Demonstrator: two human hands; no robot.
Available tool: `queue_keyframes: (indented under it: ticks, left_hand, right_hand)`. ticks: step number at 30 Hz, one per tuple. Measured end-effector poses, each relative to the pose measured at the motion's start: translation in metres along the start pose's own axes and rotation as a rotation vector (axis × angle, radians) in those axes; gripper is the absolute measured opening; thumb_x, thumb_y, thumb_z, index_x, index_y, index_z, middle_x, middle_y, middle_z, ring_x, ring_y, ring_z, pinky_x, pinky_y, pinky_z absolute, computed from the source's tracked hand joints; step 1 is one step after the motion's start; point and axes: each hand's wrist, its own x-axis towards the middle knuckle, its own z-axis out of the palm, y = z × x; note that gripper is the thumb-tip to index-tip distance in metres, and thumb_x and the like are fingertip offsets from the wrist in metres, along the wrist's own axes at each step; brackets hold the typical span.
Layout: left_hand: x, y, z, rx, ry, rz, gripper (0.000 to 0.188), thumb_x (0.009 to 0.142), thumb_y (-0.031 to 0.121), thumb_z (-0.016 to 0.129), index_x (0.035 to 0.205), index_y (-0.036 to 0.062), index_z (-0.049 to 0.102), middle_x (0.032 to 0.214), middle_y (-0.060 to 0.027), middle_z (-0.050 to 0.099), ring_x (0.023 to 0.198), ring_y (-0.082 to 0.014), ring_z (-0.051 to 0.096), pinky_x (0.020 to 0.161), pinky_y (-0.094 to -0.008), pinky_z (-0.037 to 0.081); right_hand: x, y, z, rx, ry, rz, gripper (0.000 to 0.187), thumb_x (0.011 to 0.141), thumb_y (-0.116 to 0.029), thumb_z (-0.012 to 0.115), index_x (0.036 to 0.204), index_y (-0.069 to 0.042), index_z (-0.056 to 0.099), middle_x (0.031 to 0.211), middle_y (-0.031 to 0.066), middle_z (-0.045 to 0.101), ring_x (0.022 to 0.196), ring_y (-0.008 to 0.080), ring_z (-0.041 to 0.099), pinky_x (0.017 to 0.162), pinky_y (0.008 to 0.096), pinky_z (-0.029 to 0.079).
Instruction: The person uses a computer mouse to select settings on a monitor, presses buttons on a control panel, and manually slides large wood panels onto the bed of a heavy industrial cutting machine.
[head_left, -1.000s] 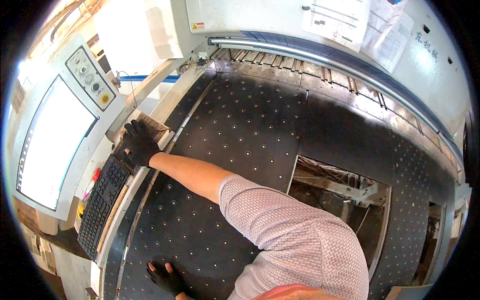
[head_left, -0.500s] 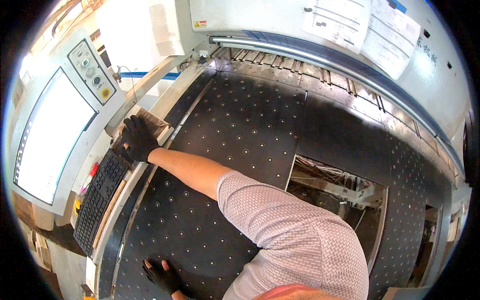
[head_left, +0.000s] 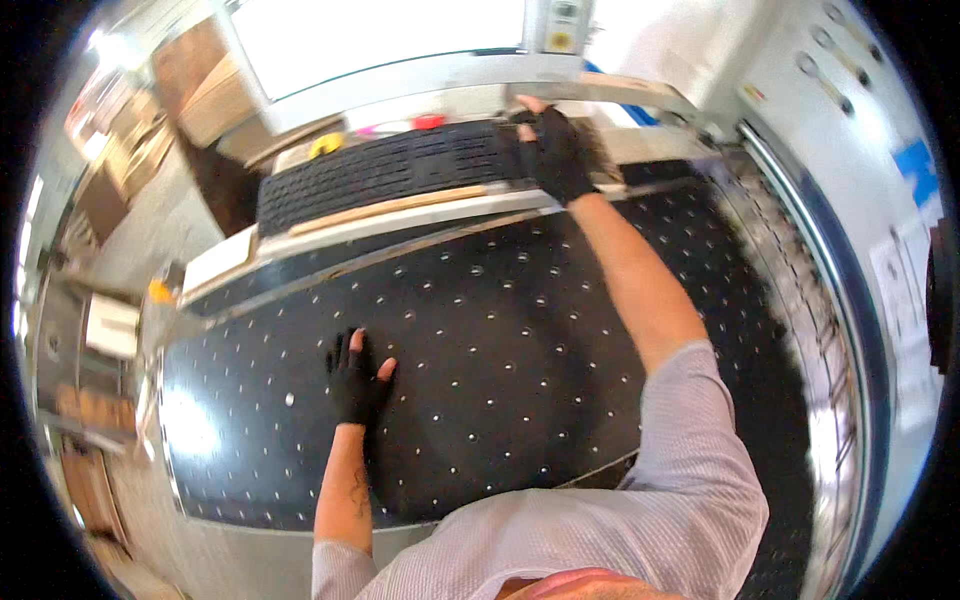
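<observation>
My left hand [head_left: 358,385], in a black fingerless glove, lies with its fingers spread on the black table top [head_left: 480,360], which is dotted with small pale studs. My right hand [head_left: 558,158], gloved alike, is at the right end of a black keyboard [head_left: 390,170], on the narrow shelf beyond the table. Its fingers curve downward over something hidden beneath the palm. A bright screen [head_left: 390,35] stands behind the keyboard; glare hides what it displays.
A wooden strip [head_left: 390,212] runs along the keyboard's front. Behind it lie a red object [head_left: 428,122] and a yellow one [head_left: 326,146]. A metal rail [head_left: 800,200] borders the machine at right. Cardboard boxes [head_left: 215,100] stand at far left.
My view has swung left, so the screen and keyboard now lie straight ahead. More of my left arm shows, its hand farther onto the table. My right hand stays by the keyboard's end.
</observation>
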Motion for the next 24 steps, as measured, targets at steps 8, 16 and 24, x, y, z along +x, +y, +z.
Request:
queue_keyframes:
  ticks: [8,16,24]
  left_hand:
    - [-0.003,-0.003,-0.002,-0.005,-0.055,-0.078,0.082,0.089,0.048,0.076,0.153,0.0073,0.045,0.155,-0.0197,0.051,0.15,-0.0406,0.038,0.125,-0.0548,0.025]
    - [0.001,0.002,-0.003,-0.024,-0.072,-0.092,0.083,0.089,0.048,0.075,0.153,0.0061,0.044,0.155,-0.0199,0.05,0.15,-0.0398,0.039,0.125,-0.0547,0.025]
    - [-0.001,-0.002,-0.002,-0.026,-0.035,-0.083,0.081,0.09,0.049,0.074,0.153,0.0068,0.045,0.153,-0.0207,0.053,0.149,-0.0406,0.041,0.125,-0.0547,0.025]
  right_hand:
    - [0.013,-0.028,0.009,-0.179,-0.327,-0.091,0.024,0.099,-0.016,0.06,0.121,-0.012,0.069,0.117,0.0142,0.074,0.111,0.0369,0.069,0.099,0.0455,0.053]
    - [0.015,-0.023,0.009,-0.399,-0.357,-0.145,0.018,0.098,-0.022,0.061,0.115,-0.021,0.066,0.11,0.0084,0.076,0.107,0.037,0.069,0.091,0.0515,0.054]
    - [0.017,-0.028,0.017,-0.362,-0.304,-0.118,0.014,0.098,-0.021,0.06,0.11,-0.02,0.067,0.105,0.0109,0.075,0.102,0.0381,0.069,0.091,0.0515,0.053]
